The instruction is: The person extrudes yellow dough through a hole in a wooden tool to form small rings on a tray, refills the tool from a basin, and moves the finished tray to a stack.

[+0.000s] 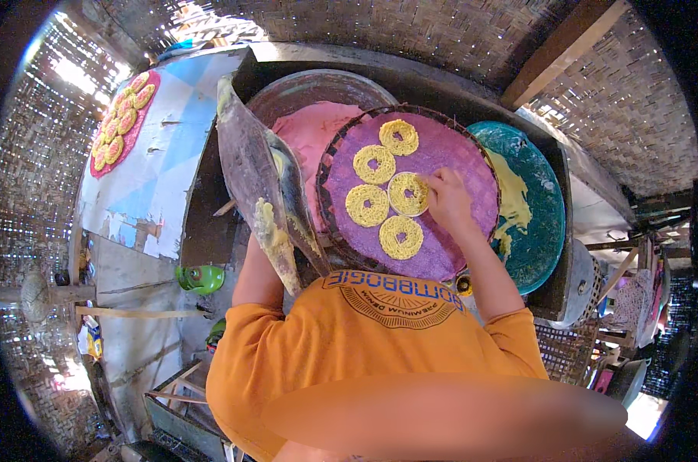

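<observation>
Here, dark shirt lettering (395, 296), yellow rings (354, 206)

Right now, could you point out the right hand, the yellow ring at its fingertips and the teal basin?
Right hand (449, 198): head view, middle of the hand.
Yellow ring (407, 209): head view, lower part of its band.
Teal basin (547, 223): head view, bare inner wall at right.
</observation>
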The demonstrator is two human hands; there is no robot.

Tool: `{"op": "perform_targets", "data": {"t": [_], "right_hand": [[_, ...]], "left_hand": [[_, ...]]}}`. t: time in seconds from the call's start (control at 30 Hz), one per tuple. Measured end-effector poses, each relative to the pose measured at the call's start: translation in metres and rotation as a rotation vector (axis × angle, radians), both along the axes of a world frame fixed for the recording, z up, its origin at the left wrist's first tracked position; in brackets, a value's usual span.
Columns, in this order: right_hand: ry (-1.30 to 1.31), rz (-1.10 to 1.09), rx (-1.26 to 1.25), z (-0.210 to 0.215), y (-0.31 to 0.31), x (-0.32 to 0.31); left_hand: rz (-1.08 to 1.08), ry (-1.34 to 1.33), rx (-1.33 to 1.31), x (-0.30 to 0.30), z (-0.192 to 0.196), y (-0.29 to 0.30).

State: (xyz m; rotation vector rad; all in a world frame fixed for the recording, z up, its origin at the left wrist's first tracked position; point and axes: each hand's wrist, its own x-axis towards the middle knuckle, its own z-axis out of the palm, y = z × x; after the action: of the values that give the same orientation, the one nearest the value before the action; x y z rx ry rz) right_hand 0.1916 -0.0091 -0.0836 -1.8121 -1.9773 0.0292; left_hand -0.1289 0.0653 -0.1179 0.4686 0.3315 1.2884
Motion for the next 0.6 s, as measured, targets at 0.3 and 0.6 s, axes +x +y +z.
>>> {"op": "perform_targets", "data": {"t": [0.3,0.6], "right_hand": [[-0.021,0.025,-0.017,0.002,0.005,0.002],[-0.032,0.037,0.033,0.005,0.002,-0.002]], "left_hand": [[-0.006,0.000,-0.012,-0.002,0.003,-0.001],[-0.011,0.000,-0.026,-0.002,0.007,-0.006]]}}
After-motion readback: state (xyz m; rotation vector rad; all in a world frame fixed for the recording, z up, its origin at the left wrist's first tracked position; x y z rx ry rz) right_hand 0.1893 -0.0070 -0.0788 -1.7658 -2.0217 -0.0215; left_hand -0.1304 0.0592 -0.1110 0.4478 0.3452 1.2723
